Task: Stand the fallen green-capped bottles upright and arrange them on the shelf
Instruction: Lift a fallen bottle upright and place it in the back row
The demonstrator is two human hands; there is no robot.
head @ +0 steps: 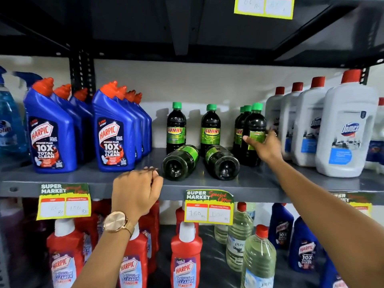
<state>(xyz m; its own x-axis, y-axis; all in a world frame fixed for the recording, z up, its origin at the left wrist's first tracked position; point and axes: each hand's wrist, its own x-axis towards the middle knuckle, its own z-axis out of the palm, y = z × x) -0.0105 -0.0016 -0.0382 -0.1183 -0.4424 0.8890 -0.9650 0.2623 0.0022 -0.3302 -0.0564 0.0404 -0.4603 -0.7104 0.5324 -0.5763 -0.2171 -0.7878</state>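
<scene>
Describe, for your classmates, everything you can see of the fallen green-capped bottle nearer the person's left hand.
The left fallen bottle lies on its side on the grey shelf, its round base facing the camera and its neck pointing back, so its cap is hidden. It looks like clear plastic filled with dark liquid, wrapped in a green label. It lies in front of an upright bottle of the same kind. The left hand, loosely closed, rests at the shelf edge beside its base; contact is unclear.

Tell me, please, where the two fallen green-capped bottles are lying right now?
In the head view, both fallen bottles lie side by side at the middle of the grey shelf, bases toward the camera, in front of two upright Sunny bottles.
</scene>
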